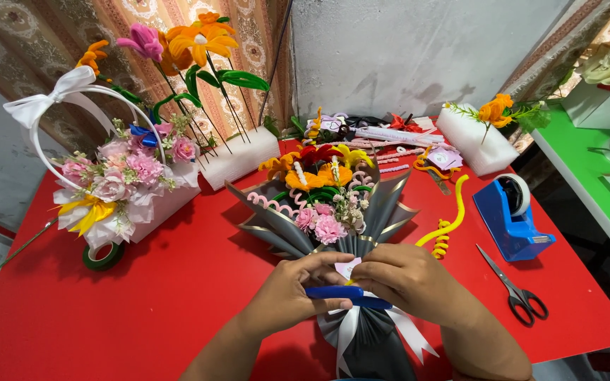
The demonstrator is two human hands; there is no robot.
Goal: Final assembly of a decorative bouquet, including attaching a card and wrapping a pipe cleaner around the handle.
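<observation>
Spreading wide beneath everything is the red counter [178, 282], and right at its near edge the grey-wrapped bouquet [333, 204] lies with its blooms fanning away from the fingers and its stem end pointing back toward the person. Far off to the left of the fingers sits a white flower basket [118, 180] with a bow on its handle; beyond it, foam blocks hold tall wire flowers. To the right of the fingers stands a blue tape dispenser [511, 219], with scissors [517, 289] just nearer the edge. Now the hands: the left hand [287, 293] and right hand [407, 279] meet over the bouquet's neck, fingers curled and pressed together, both pinching a blue pipe cleaner [347, 295] that runs straight across between them, just above the white ribbon bow [361, 328]. The risk, I'd say: a loose pinch lets the springy wire slip off the slick wrap, or a hard squeeze crumples the paper and skews the bow.
</observation>
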